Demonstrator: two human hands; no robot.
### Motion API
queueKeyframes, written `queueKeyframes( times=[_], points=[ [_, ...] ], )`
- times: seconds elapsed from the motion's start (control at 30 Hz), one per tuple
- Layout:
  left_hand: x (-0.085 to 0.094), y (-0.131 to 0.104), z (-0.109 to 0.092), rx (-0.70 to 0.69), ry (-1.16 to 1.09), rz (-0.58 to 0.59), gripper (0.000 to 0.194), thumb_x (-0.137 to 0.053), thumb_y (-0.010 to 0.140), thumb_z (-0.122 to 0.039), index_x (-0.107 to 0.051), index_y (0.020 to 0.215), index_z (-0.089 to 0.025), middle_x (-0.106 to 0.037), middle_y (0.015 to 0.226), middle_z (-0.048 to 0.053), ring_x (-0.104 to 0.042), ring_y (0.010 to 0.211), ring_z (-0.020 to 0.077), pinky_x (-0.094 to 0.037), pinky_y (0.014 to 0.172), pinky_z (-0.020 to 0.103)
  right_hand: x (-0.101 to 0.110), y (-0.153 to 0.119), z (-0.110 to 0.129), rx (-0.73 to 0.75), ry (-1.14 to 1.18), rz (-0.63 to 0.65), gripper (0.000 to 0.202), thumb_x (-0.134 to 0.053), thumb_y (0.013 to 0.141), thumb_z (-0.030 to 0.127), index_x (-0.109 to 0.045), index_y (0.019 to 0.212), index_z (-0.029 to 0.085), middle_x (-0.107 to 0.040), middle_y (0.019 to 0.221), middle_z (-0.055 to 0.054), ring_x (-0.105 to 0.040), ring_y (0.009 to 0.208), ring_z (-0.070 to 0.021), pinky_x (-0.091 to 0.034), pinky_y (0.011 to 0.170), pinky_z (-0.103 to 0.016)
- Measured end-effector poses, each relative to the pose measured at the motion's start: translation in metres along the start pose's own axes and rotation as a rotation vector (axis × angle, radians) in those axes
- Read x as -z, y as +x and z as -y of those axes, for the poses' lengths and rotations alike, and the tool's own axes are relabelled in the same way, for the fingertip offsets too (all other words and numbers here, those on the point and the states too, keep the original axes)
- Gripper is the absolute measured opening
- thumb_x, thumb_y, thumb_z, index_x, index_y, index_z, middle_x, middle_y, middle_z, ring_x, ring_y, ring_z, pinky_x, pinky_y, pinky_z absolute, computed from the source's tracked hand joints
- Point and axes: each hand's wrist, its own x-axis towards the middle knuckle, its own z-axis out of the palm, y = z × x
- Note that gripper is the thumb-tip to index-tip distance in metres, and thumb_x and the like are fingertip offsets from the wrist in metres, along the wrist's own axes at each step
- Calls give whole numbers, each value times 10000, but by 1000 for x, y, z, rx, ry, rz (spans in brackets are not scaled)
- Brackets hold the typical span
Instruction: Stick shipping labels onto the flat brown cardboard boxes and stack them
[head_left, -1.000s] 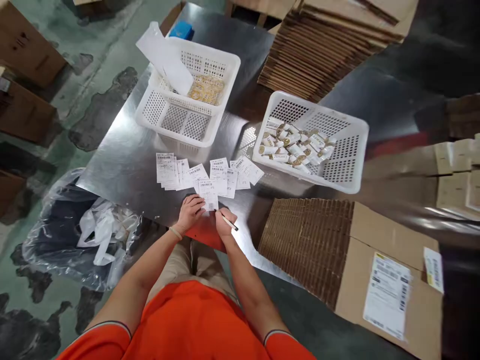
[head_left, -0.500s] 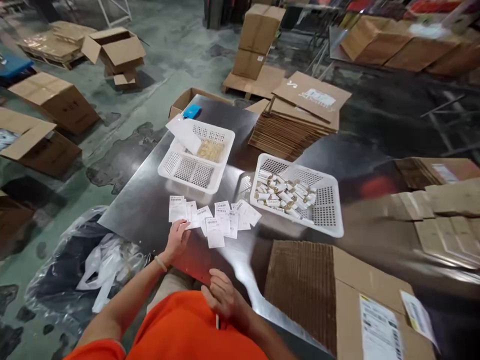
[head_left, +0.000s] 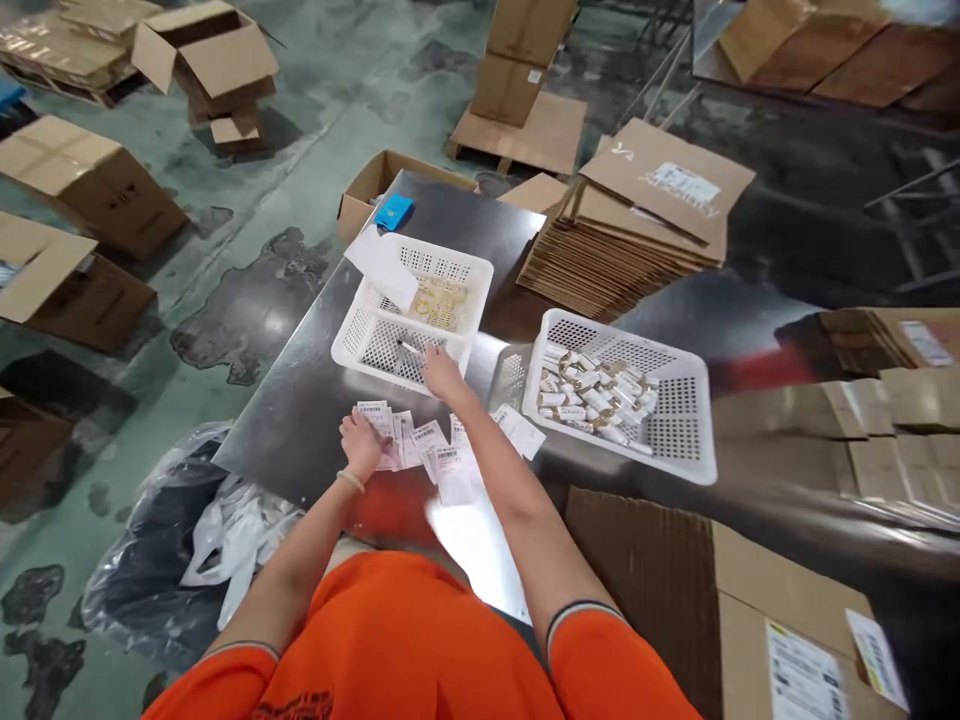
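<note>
My left hand [head_left: 361,445] rests on the leftmost of several white printed labels [head_left: 454,472] spread on the metal table, its fingers bent over the paper. Over the front compartment of the left white basket [head_left: 346,345], my right hand [head_left: 441,372] pinches a small white, pen-like stick [head_left: 409,348]. Behind it in that basket lie clear yellowish pieces [head_left: 441,302] and a white sheet [head_left: 384,268]. The right white basket [head_left: 679,420] holds many small white-labelled rolls [head_left: 592,390].
Flattened cartons [head_left: 600,270] are stacked behind the baskets. More cardboard [head_left: 645,570] lies at the front right. A black-lined bin [head_left: 157,570] with white plastic bags stands left of the table. Open boxes [head_left: 112,180] stand on the floor at left.
My right hand has moved from near my body forward to the left basket, with the white stick in its fingers. My left hand now lies over the leftmost label. The camera view has shifted slightly.
</note>
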Motion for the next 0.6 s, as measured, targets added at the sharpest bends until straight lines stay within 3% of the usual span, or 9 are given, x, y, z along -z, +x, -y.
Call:
queueKeyframes(
  times=[0.1,0.17,0.27,0.37,0.5,0.6],
  points=[
    [-2,-4,-6,-7,-8,50,1082,-929,703,-189,-313,1587,-85,-542,1452,270,-604,1326,413,-497,1064,454,-15,-23,-29,39,130,-234,527,-616,966,181,-565,1491,177,-611,1513,-176,-544,1431,-305,-441,1178,-447],
    [-1,-2,-2,4,-47,101,1043,-918,715,-175,-334,1572,-64,-555,1457,280,-630,1303,404,-499,1060,449,-34,-60,-58,-63,257,-319,455,-607,951,212,-625,1405,194,-694,1375,-144,-641,1274,-293,-499,1095,-435],
    [5,6,9,-33,-66,166,748,-852,809,-192,-493,1458,-98,-620,1427,233,-661,1274,354,-517,1028,419,-75,-123,-92,-376,295,-174,459,-700,901,296,-631,1343,192,-745,1233,-120,-712,1077,-279,-543,933,-385],
    [9,12,16,-64,-53,192,328,-669,968,-228,-627,1280,-137,-693,1325,172,-693,1202,286,-532,967,366,-119,-168,-95,-572,172,-14,685,-847,807,380,-589,1399,152,-706,1343,-198,-685,1213,-354,-532,930,-399],
    [7,12,14,-36,18,193,264,-681,937,-237,-672,1194,-178,-754,1196,140,-717,1142,308,-537,897,371,-154,-184,-77,-663,121,25,734,-869,791,335,-580,1423,98,-702,1358,-248,-643,1319,-380,-509,1017,-426],
    [4,2,10,18,67,205,220,-690,910,-224,-699,1128,-200,-777,1121,129,-727,1122,331,-541,885,388,-162,-185,-77,-650,172,46,518,-798,860,323,-668,1320,123,-769,1230,-184,-711,1206,-329,-516,978,-382]
  ],
)
